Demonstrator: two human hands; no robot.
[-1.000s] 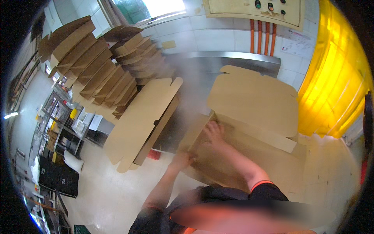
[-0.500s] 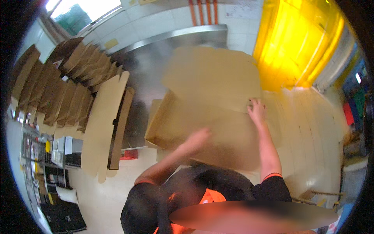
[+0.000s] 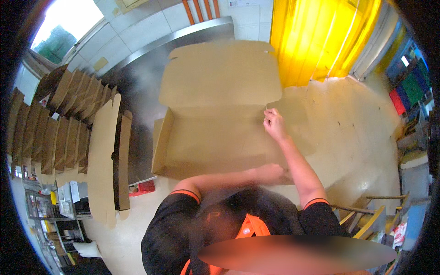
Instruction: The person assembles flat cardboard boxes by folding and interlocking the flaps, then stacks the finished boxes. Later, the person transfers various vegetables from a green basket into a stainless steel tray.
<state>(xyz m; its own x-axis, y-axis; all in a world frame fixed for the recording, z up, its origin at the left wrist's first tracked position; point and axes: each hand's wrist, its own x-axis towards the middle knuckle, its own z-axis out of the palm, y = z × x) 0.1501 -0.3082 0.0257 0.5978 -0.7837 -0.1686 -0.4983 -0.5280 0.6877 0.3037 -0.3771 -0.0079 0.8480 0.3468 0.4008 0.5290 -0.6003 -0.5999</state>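
Observation:
A brown cardboard box (image 3: 215,137) lies in front of me on a metal worktop, its wide lid panel folded back away from me. The left and front walls stand up. At the far right corner my right hand (image 3: 274,123) is closed, fingers pinching the cardboard edge near the lid fold. My left hand (image 3: 271,174) reaches across my front to the near right corner of the same box. Motion smears its fingers, so its grip does not show. The box's right side is partly hidden by my right hand and forearm.
Several folded cardboard boxes (image 3: 50,142) stand packed together at the left, beside a tall upright cardboard piece (image 3: 101,165). A yellow translucent curtain (image 3: 321,41) hangs at the back right. The steel worktop (image 3: 137,87) has a raised back edge. A wooden-framed stool (image 3: 366,220) stands at the lower right.
My left hand has swept right, from the box's middle to its near right corner. My right hand has closed at the far right corner. The view has shifted, and the left wall looks more upright.

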